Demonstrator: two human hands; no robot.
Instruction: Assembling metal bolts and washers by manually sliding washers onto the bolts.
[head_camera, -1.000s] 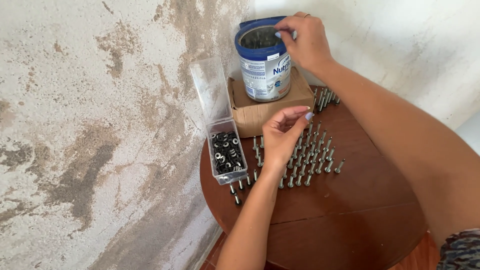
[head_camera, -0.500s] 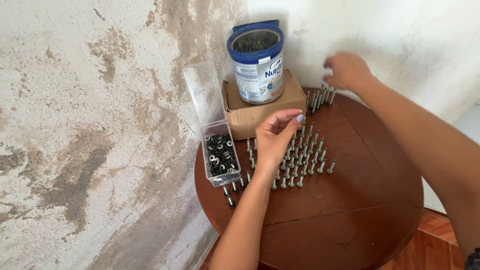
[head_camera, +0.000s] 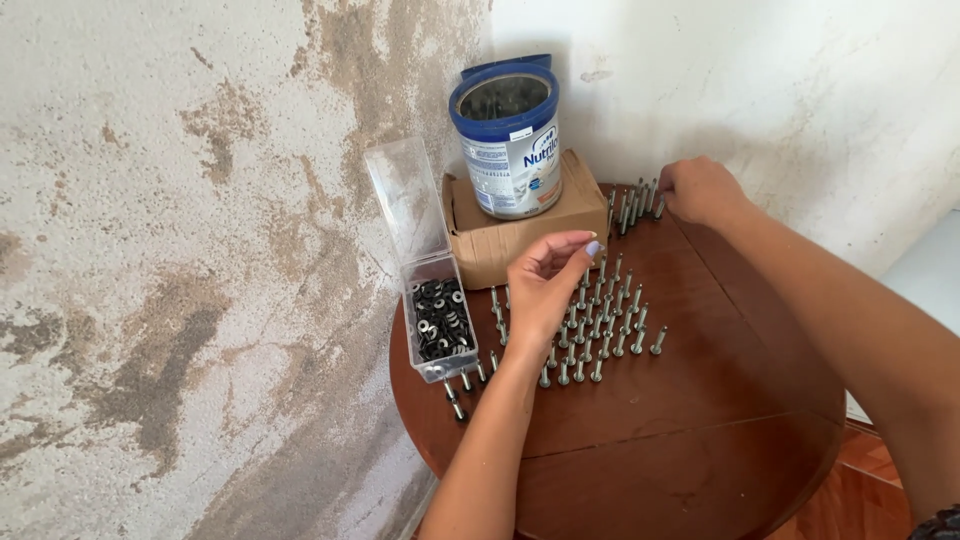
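The left forearm rises from the 6 o'clock edge toward 12, bare, wrist slightly bent. The left hand sits near centre, palm turned away, fingertips pinched together and pointing toward 2 o'clock (a painted nail shows there). The right arm enters from 4 o'clock and stretches long toward 11. The right hand lies knuckles-up, fingers curled downward, well apart from the left.
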